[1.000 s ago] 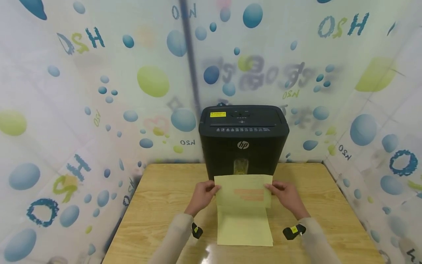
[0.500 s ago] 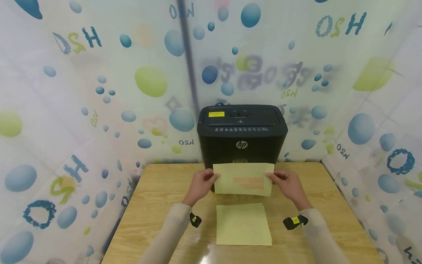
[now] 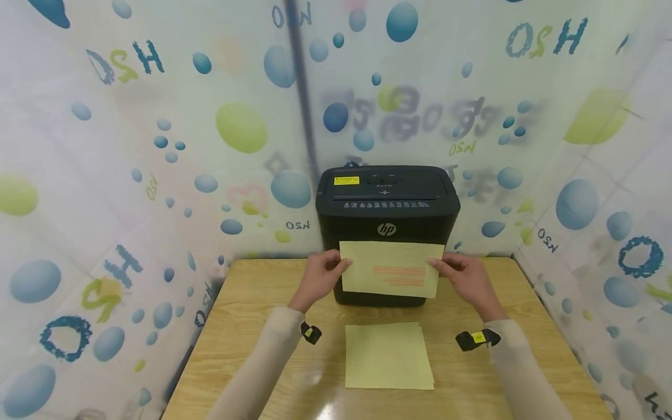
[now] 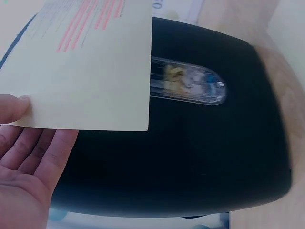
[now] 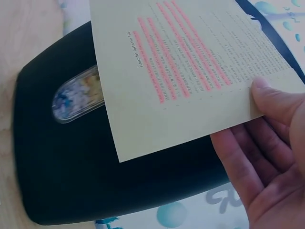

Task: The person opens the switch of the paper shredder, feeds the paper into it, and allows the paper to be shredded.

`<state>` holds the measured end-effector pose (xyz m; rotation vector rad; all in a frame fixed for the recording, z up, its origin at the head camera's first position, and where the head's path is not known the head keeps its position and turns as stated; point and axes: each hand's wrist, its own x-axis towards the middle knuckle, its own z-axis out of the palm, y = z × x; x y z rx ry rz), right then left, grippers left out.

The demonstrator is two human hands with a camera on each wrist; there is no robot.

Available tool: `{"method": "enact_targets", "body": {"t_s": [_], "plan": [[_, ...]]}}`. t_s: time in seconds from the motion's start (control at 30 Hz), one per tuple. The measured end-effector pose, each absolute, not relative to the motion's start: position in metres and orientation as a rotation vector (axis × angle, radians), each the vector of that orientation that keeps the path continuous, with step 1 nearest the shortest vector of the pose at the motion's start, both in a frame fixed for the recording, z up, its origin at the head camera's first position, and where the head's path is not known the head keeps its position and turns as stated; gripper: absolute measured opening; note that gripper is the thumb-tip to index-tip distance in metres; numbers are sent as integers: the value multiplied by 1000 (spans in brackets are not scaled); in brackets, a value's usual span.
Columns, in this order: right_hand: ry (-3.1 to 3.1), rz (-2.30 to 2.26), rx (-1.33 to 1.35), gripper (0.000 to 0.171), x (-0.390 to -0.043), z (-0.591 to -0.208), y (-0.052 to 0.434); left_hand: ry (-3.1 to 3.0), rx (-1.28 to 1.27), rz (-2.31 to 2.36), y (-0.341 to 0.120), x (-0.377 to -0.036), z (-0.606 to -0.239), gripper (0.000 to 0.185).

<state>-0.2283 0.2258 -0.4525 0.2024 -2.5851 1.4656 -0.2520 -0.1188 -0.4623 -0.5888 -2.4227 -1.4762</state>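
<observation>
Head view: left hand and right hand pinch a flat pale-yellow sheet, lifted higher than before against the glossy black shredder.

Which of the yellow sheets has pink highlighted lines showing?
The sheet held up by both hands in front of the shredder. The sheets on the table show plain yellow.

Left hand pinches yellow sheet at its edge, thumb on top; black shredder behind, window showing shreds.
</observation>
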Motion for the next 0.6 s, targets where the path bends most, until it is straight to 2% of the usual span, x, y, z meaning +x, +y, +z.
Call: {"method": "enact_targets", "body": {"t_s": [0.3, 0.6], "plan": [[-2512, 1362, 289, 30, -236, -423, 228, -2406, -599, -1415, -118, -257, -428, 25], [-2474, 1383, 328, 30, -236, -398, 230, -2370, -612, -1349, -117, -254, -397, 24]]}}
